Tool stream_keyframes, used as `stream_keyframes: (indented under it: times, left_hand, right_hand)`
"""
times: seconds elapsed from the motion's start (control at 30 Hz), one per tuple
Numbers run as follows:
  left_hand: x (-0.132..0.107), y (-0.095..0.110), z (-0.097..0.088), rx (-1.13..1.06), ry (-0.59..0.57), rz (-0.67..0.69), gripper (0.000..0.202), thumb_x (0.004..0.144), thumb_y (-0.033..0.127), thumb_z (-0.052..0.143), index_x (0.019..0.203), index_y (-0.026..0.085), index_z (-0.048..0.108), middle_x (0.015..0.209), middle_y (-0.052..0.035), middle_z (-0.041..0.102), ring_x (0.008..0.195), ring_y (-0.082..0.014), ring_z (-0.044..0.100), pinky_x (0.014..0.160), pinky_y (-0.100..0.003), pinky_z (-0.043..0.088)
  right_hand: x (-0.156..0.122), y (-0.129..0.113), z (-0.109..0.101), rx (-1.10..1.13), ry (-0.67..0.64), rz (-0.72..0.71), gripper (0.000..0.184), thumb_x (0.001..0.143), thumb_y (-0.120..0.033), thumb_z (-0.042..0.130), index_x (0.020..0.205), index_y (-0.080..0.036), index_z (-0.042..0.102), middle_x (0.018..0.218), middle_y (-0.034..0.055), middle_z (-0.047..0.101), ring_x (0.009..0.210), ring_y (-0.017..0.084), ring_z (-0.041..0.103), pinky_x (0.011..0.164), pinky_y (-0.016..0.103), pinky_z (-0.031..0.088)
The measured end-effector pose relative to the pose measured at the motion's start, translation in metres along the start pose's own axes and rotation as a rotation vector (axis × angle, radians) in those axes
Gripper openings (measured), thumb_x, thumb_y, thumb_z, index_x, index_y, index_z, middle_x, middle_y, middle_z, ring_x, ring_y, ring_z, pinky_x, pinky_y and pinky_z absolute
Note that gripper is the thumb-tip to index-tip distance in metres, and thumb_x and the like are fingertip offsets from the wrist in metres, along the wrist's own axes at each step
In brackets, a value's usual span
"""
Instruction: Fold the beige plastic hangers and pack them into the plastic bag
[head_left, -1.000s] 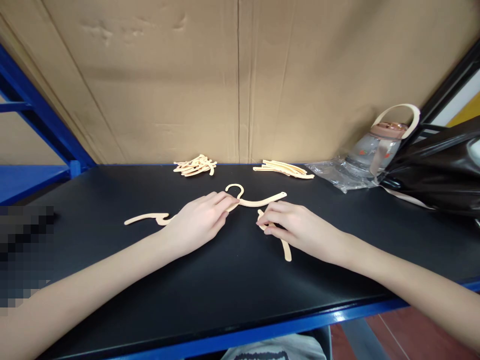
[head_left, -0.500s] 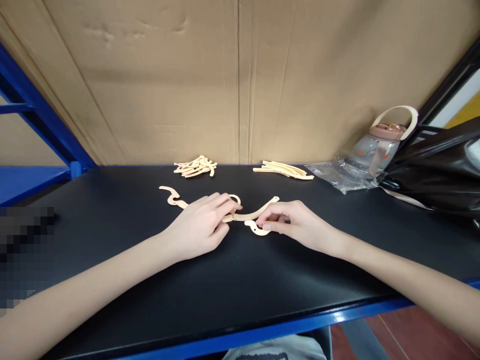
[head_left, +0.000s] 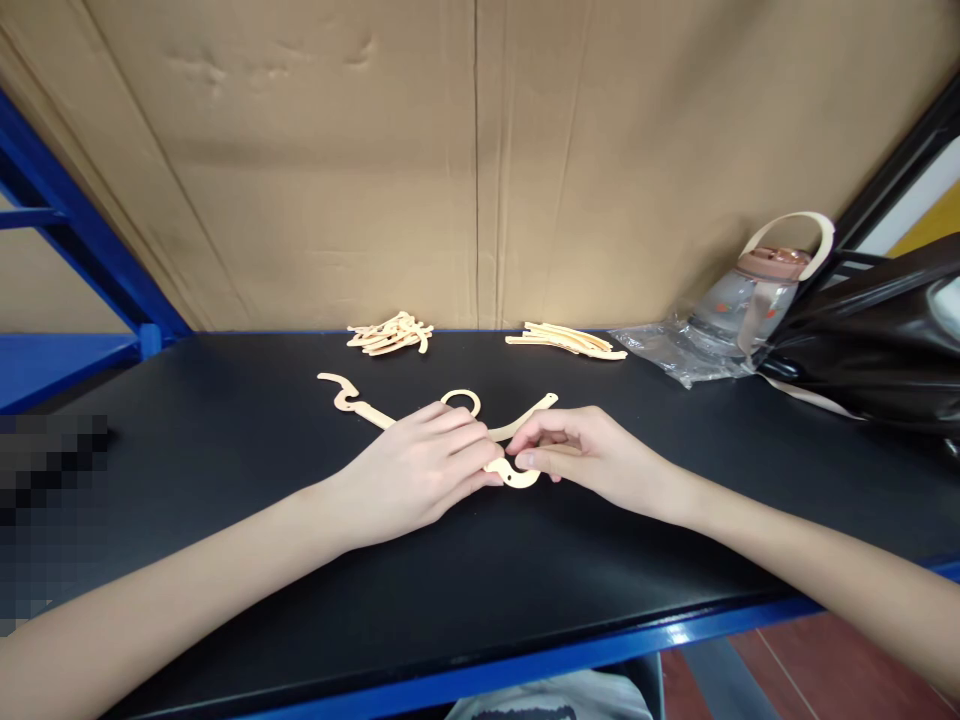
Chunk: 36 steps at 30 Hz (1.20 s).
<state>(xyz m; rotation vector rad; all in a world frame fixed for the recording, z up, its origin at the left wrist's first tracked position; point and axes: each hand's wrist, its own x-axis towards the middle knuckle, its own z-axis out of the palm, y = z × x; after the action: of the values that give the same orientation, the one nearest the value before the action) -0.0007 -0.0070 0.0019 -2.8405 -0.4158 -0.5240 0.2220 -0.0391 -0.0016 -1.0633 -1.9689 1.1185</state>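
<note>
Flat beige wooden hanger pieces lie on a black tabletop. My left hand rests palm down over the hook piece, its fingertips pressing where the hook piece meets a curved arm piece. Out from under that hand, to the left, sticks another arm piece. My right hand pinches a small curved piece right beside my left fingertips. Both hands meet at the middle of the table.
Two small piles of beige pieces lie at the table's back edge against a cardboard wall. A clear water bottle on a plastic bag and a black bag stand at the right. Blue shelf rails run along the left.
My right hand turned its piece and brought it in against the joint. My left hand slid toward the centre, and the left arm piece swung to point up and left.
</note>
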Motion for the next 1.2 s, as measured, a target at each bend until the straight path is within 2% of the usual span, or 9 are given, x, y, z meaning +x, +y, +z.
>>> stream_keyframes:
  times: [0.13,0.23,0.4,0.53,0.63,0.77,0.97,1.1,1.2]
  left_hand:
    - [0.0,0.001,0.001,0.02,-0.011,-0.037,0.033,0.101,0.027,0.032,0.096,0.016,0.063,0.089,-0.0042,0.067,0.085,-0.018,0.057,0.077,-0.033,0.04]
    - [0.0,0.0,0.001,0.047,0.001,-0.07,0.033,0.101,0.028,0.033,0.097,0.015,0.063,0.087,-0.0052,0.066,0.084,-0.0185,0.057,0.075,-0.033,0.041]
    - [-0.001,-0.003,0.002,0.068,0.023,-0.106,0.032,0.1,0.028,0.034,0.094,0.015,0.064,0.086,-0.0052,0.066,0.08,-0.0182,0.056,0.071,-0.031,0.041]
    - [-0.001,-0.005,0.002,0.036,-0.019,-0.077,0.031,0.1,0.024,0.033,0.096,0.015,0.063,0.088,-0.006,0.065,0.082,-0.0188,0.057,0.072,-0.032,0.043]
    - [-0.001,-0.005,0.004,0.04,-0.046,-0.093,0.028,0.099,0.021,0.034,0.1,0.015,0.061,0.093,-0.0064,0.064,0.086,-0.0199,0.057,0.074,-0.032,0.044]
    - [-0.004,-0.008,0.008,0.053,-0.118,-0.163,0.022,0.097,0.025,0.041,0.105,0.015,0.059,0.103,-0.0066,0.062,0.089,-0.0206,0.058,0.076,-0.034,0.044]
    - [-0.006,-0.013,0.01,0.035,-0.159,-0.193,0.025,0.096,0.025,0.045,0.117,0.019,0.056,0.105,-0.0049,0.062,0.093,-0.0205,0.057,0.079,-0.034,0.043]
    - [-0.006,-0.013,0.011,0.01,-0.156,-0.169,0.022,0.096,0.029,0.046,0.111,0.018,0.059,0.102,-0.0049,0.062,0.091,-0.0203,0.056,0.079,-0.033,0.041]
    - [-0.005,-0.012,0.011,-0.025,-0.148,-0.157,0.02,0.098,0.026,0.042,0.104,0.018,0.06,0.097,-0.0037,0.06,0.089,-0.0189,0.054,0.078,-0.032,0.04]
  right_hand:
    - [0.002,0.003,-0.002,-0.029,-0.007,0.002,0.017,0.088,-0.031,0.057,0.085,-0.016,0.065,0.077,0.0001,0.061,0.064,0.01,0.051,0.056,0.022,0.041]
    - [0.002,0.004,-0.003,-0.074,-0.043,-0.031,0.023,0.093,-0.035,0.05,0.092,-0.017,0.064,0.081,0.0003,0.062,0.062,0.009,0.05,0.058,0.022,0.042]
    - [-0.001,0.001,0.0,-0.409,-0.022,-0.146,0.028,0.087,-0.041,0.061,0.106,-0.021,0.06,0.074,-0.0038,0.059,0.06,0.009,0.047,0.057,0.021,0.035]
    - [-0.002,0.002,0.002,-0.572,-0.029,-0.236,0.017,0.091,-0.036,0.056,0.095,-0.021,0.06,0.086,-0.0011,0.065,0.06,0.009,0.05,0.058,0.021,0.034]
    - [-0.002,0.003,0.001,-0.634,-0.019,-0.25,0.019,0.093,-0.036,0.053,0.084,-0.02,0.057,0.075,-0.0032,0.062,0.056,0.008,0.048,0.056,0.021,0.033]
    - [-0.002,0.001,-0.003,-0.68,0.016,-0.251,0.025,0.095,-0.037,0.048,0.078,-0.019,0.051,0.075,-0.002,0.057,0.061,0.01,0.049,0.059,0.022,0.035]
    - [0.0,0.001,-0.006,-0.696,0.014,-0.178,0.017,0.097,-0.031,0.041,0.091,-0.019,0.052,0.085,0.0017,0.058,0.073,0.015,0.055,0.068,0.026,0.04]
    - [0.002,0.007,-0.005,-0.696,-0.023,-0.105,0.02,0.097,-0.026,0.039,0.114,-0.02,0.047,0.078,-0.0003,0.058,0.069,0.016,0.055,0.065,0.027,0.038]
    - [0.003,0.01,-0.004,-0.715,-0.026,-0.078,0.021,0.097,-0.032,0.04,0.111,-0.022,0.051,0.076,-0.0012,0.058,0.066,0.015,0.055,0.063,0.026,0.036]
